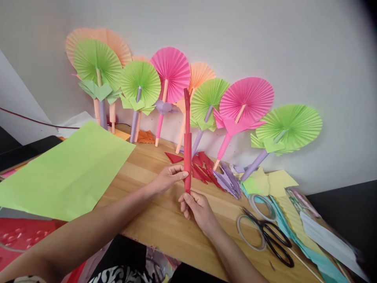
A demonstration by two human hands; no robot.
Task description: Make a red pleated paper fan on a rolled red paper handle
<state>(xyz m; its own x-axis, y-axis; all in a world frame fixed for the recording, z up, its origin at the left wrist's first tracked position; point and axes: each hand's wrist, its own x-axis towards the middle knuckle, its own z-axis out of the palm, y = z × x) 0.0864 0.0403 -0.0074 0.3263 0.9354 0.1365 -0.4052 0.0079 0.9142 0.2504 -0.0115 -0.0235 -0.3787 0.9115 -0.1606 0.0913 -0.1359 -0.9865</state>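
Upright above the wooden table stands a red rolled paper stick (187, 153), thicker in its middle and lower part, with a thinner, slightly bent top. My left hand (172, 175) pinches its thicker section between thumb and fingers. Below, my right hand (196, 207) grips the bottom end of the same stick, fingers curled round it. Just behind lie red folded paper pieces (203, 167) and purple folded paper pieces (228, 181).
Round pleated paper fans in green (141, 78), pink (247, 98) and orange (203, 74) lean on the wall. A large green sheet (67, 169) covers the table's left. Black scissors (268, 234), tape rolls (250, 232) and coloured paper strips (312, 251) lie at right.
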